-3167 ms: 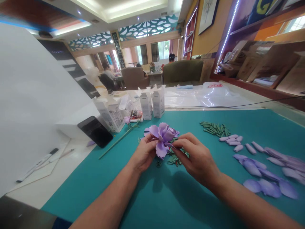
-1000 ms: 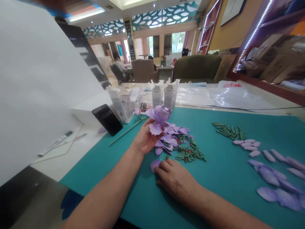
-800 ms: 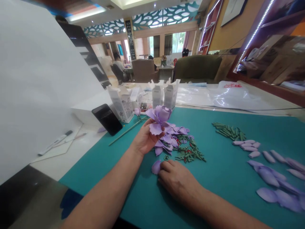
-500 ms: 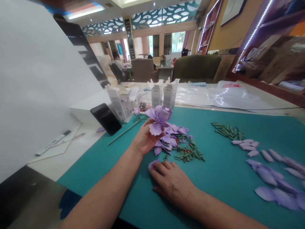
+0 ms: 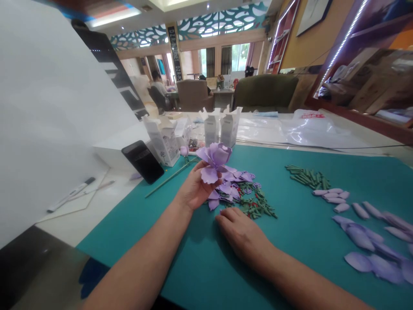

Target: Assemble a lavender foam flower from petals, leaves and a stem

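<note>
My left hand [image 5: 195, 185] is closed on a purple artificial flower [image 5: 217, 157] with ruffled petals, held upright above the mat. My right hand [image 5: 240, 230] is low over the mat just below the parts pile, its fingers curled together. A speck of purple shows at its fingertips, but what they hold is hidden. Close by lies a pile of loose purple petals [image 5: 227, 193], with green leaf-like pieces [image 5: 258, 204] and small red bits among them. A long green stem with a purple bud [image 5: 172, 177] rests left of my left hand.
At right on the teal mat [image 5: 300, 232] are green tubes [image 5: 308, 176], pale purple rolled pieces [image 5: 332, 196] and larger petals [image 5: 371, 262]. A phone [image 5: 142, 161] leans near white boxes [image 5: 166, 142]. Pens [image 5: 72, 196] lie left; plastic sheeting [image 5: 309, 129] lies behind. People sit in the background.
My right hand has moved right and slightly up, and its fingers have drawn together. The purple petal under its fingers has gone from view. My left hand stays with the flower.
</note>
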Motion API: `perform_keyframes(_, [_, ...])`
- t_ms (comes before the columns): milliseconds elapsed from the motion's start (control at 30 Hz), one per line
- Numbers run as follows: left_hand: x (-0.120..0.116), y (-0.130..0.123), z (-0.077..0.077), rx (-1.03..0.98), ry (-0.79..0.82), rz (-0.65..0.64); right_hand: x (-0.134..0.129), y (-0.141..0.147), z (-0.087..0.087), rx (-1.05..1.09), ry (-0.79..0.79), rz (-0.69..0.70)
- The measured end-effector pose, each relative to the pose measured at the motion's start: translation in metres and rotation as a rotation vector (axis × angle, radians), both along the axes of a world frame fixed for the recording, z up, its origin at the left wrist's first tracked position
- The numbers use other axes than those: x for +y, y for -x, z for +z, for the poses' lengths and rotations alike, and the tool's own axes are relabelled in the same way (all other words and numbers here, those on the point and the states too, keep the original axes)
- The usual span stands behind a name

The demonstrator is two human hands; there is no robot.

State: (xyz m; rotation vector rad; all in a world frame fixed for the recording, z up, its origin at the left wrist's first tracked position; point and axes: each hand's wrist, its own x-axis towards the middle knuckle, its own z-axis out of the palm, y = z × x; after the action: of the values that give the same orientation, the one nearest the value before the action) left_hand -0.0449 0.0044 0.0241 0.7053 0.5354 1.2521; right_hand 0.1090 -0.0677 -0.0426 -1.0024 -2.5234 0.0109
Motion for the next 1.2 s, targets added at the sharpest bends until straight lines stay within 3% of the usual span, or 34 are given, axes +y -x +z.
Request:
perform_keyframes(333, [-0.004,-0.001,-0.001,0.046,-0.009,-0.115,0.006,-0.006,0.011,0.213,-0.072,-0.039])
perform_keyframes(567, [-0.007,-0.005,0.001,0.091,0.01,-0.128,0.012,-0.03,0.045,0.464,-0.076,-0.097])
perform_keyframes(800, [-0.01,-0.006,0.003,0.106,0.024,-0.172,0.009,-0.048,0.075,0.64,-0.188,-0.16])
perform_keyframes(1200, [-0.009,-0.008,-0.001,0.139,0.036,-0.187,0.002,-0.045,0.081,0.606,-0.26,-0.098])
